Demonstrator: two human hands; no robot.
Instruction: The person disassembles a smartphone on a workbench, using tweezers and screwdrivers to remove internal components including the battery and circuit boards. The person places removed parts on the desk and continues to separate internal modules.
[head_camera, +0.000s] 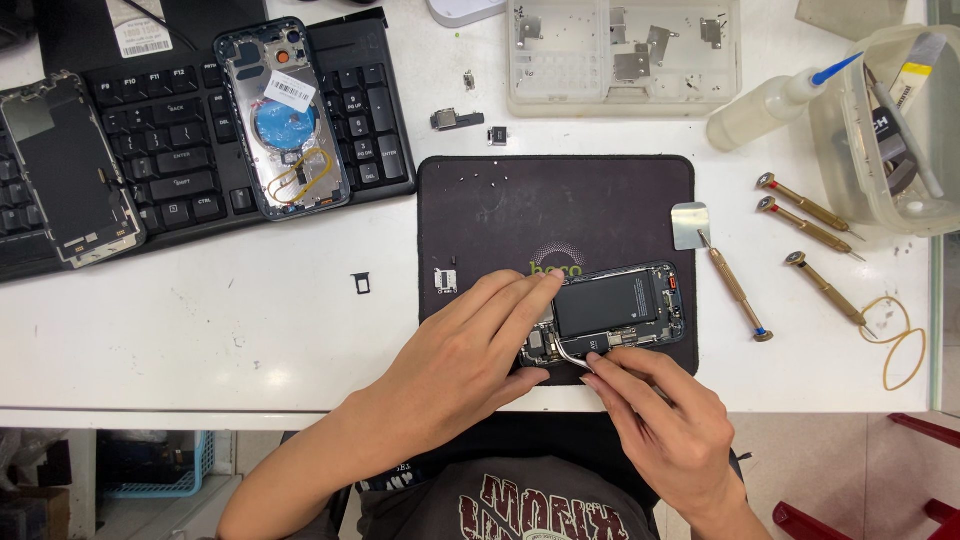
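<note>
The white table fills most of the frame, and a black keyboard lies across its upper left. On the keyboard rest a detached screen, face down at the far left, and an empty phone shell with a blue round pad inside. In the centre lies my dark work mat. A clear parts tray sits at the top, and a plastic tub stands at the upper right with a squeeze bottle leaning beside it.

The opened phone lies on the lower part of the mat, just right of centre. Its back is off: a big black battery fills the middle, with small circuit parts and connectors crowded at its left end and a dark frame around it all.

My left hand lies flat over the phone's left end, fingers stretched and pressing down on it. My right hand is pinched around metal tweezers, whose tips reach into the left end of the phone.

Four screwdrivers lie on the table right of the mat, near a yellow rubber band. A tiny card tray sits left of the mat.
</note>
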